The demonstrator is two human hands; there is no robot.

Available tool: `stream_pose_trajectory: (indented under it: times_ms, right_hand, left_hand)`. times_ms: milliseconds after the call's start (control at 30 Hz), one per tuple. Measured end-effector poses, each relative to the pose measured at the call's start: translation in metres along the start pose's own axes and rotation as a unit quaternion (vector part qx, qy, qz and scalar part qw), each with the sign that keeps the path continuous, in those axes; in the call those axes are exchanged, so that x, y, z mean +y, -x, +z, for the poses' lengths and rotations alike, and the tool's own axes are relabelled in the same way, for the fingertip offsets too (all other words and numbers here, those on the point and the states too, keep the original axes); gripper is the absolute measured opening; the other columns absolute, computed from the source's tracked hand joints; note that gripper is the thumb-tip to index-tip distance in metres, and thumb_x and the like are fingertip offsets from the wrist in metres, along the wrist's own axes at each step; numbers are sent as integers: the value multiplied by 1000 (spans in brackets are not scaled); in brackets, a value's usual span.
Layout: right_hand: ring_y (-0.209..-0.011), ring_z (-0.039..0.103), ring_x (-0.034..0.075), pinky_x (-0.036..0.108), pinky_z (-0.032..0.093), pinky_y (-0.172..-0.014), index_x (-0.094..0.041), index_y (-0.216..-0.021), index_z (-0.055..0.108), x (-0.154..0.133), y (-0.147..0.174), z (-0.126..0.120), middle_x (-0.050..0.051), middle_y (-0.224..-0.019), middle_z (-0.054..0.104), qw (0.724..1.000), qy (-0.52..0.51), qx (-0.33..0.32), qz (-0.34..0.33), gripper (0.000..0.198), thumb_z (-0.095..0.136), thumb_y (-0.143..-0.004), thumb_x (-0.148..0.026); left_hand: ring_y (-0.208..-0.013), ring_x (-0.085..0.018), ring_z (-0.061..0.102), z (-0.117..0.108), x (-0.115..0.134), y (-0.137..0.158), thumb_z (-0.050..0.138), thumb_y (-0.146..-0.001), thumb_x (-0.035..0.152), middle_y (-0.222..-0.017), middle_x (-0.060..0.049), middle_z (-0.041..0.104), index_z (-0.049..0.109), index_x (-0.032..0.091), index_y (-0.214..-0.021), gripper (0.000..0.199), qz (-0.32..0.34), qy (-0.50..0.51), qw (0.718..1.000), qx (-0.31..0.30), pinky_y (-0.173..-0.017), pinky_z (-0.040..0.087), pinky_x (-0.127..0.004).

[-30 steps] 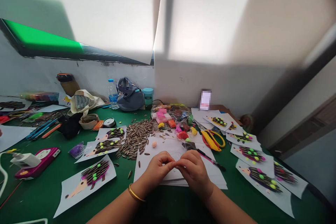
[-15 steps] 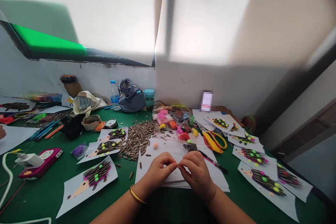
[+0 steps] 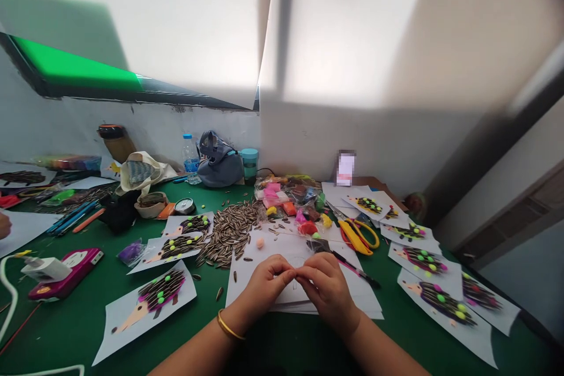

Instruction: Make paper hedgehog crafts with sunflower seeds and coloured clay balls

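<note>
My left hand and my right hand meet fingertip to fingertip above a stack of white paper. Both are closed in a pinch; whatever sits between the fingers is too small or hidden to make out. Faint drawn lines show on the top sheet under them. A small peach ball of clay lies on the paper just beyond my left hand. Past my right hand are a black and pink pen and yellow-handled scissors. A heap of striped sunflower seeds lies to the left of the paper.
Bags of coloured clay lie behind the paper. Hedgehog pictures made with seeds stand out on both sides, one at left, another at right. A magenta power strip and another person's hand are at far left.
My fingertips have drawn together, the right hand's fingers now pressed against the left's. The whole view has shifted slightly; the objects on the table stay in place.
</note>
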State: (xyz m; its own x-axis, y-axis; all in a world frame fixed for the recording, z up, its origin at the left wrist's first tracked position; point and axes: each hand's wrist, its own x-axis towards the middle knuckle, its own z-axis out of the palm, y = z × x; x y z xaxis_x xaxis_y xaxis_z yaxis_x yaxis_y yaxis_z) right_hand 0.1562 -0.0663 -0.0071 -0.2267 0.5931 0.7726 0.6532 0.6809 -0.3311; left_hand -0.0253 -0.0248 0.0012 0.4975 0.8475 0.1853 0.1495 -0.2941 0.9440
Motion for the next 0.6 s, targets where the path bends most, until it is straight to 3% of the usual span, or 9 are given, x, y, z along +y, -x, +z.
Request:
stream_pose_trajectory:
  times_ms: [300, 600]
  right_hand:
    - [-80, 57, 19, 37, 45, -73, -25, -96, 67, 0, 2, 2, 3, -82, 64, 1000, 0, 3, 6, 17, 60, -85, -13]
    - [-78, 58, 19, 37, 45, -74, -23, -92, 63, 1, 2, 3, 3, -83, 64, 997, -49, 24, 47, 16, 57, -84, -10]
  left_hand:
    - [-78, -16, 57, 1, 3, 2, 61, -85, 51, -78, -3, 62, 68, 17, -74, 37, -4, -4, 1000, -9, -75, 46, -28]
    - [-79, -16, 56, 0, 1, 1, 65, -83, 40, -81, -3, 61, 66, 17, -77, 23, 3, -7, 1000, 4, -75, 45, -28]
